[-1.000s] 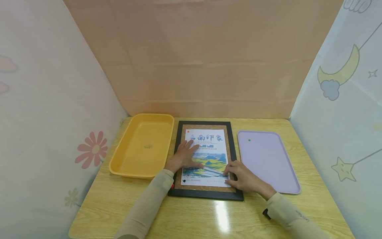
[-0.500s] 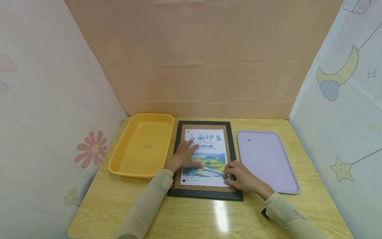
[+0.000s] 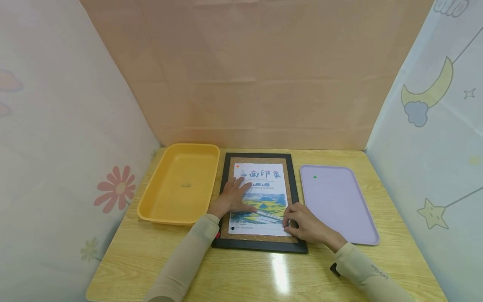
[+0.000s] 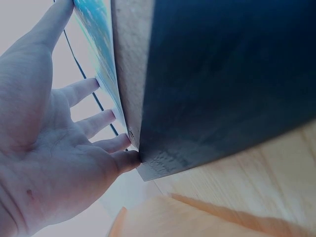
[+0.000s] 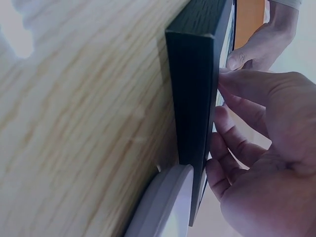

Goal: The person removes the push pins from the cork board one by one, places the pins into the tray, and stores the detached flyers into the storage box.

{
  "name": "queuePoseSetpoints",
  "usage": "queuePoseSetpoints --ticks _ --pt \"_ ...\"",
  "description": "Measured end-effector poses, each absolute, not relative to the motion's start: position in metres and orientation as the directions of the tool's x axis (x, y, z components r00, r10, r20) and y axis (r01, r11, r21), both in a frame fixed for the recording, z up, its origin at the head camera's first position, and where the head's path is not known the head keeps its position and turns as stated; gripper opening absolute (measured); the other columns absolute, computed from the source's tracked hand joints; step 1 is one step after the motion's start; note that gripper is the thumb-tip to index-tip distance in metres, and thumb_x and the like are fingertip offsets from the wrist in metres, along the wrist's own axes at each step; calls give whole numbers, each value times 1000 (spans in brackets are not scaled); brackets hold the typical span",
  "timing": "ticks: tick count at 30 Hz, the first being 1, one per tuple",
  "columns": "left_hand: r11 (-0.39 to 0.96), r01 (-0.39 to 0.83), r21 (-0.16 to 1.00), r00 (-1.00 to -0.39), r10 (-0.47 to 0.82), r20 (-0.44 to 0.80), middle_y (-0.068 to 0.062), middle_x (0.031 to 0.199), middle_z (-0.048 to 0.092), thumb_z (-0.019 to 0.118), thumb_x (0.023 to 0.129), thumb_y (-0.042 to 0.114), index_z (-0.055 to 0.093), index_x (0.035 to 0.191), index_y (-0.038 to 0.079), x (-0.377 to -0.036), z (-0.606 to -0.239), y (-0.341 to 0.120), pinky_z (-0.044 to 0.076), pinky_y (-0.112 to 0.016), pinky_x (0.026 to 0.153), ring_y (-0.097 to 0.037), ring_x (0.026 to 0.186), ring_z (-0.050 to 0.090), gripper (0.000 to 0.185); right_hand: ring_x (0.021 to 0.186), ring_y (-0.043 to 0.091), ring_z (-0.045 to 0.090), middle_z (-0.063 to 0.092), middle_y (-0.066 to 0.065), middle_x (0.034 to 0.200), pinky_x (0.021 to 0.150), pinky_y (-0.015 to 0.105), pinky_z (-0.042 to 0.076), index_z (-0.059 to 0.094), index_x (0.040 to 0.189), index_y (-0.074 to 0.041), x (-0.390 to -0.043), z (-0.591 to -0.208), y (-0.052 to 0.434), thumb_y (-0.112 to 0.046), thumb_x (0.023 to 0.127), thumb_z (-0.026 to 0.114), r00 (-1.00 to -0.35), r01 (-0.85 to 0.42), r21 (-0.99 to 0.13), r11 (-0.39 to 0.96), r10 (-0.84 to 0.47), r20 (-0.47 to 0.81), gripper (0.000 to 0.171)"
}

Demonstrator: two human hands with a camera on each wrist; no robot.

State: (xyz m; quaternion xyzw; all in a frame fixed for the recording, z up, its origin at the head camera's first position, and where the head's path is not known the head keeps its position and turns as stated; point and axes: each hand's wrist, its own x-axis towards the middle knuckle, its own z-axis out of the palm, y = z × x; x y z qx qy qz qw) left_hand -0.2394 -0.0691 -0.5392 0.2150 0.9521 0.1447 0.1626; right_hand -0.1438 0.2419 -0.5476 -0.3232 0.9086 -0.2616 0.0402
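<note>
A printed poster point(image 3: 260, 230) lies on a cork board with a black frame point(image 3: 260, 245). My left hand point(image 3: 235, 198) rests flat on the poster's left half, fingers spread. At the poster's lower right corner my right hand point(image 3: 305, 223) has its thumb and forefinger tips together, other fingers curled, pinching a small red push pin that the fingertips now hide. A black push pin point(image 3: 232, 228) sits in the lower left corner and an orange one point(image 3: 237, 166) in the upper left. In the right wrist view the right fingertips reach over the frame's edge point(image 5: 190, 94).
A deep yellow tray point(image 3: 216, 159) stands left of the board. To the right lies a shallow lilac tray point(image 3: 339, 205) with a green push pin point(image 3: 315, 177) in it. Behind the wooden table point(image 3: 226, 277) rises a tan backdrop point(image 3: 256, 84).
The red spot at my right fingertips half a second ago is now covered, the thumb and fingers drawn slightly closer. My left hand, the poster and the trays stay put.
</note>
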Motion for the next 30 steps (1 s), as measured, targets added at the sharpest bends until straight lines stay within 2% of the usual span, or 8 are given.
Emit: queuePoseSetpoints --ticks 15,30 --pt "859 372 352 -852 466 -236 -16 190 20 83 92 71 39 177 20 -239 -537 -70 15 -66 145 -50 177 15 108 101 9 49 66 -10 104 95 41 39 76 88 -27 -145 -548 240 -13 98 88 -805 -526 -531 665 -590 59 20" --pt "860 368 354 -853 463 -240 -17 190 20 83 92 70 39 177 19 -239 -537 -70 15 -66 145 -51 177 15 108 98 9 46 66 -10 103 93 38 35 73 87 -27 -147 -550 239 -14 98 89 -798 -531 -533 659 -600 53 22"
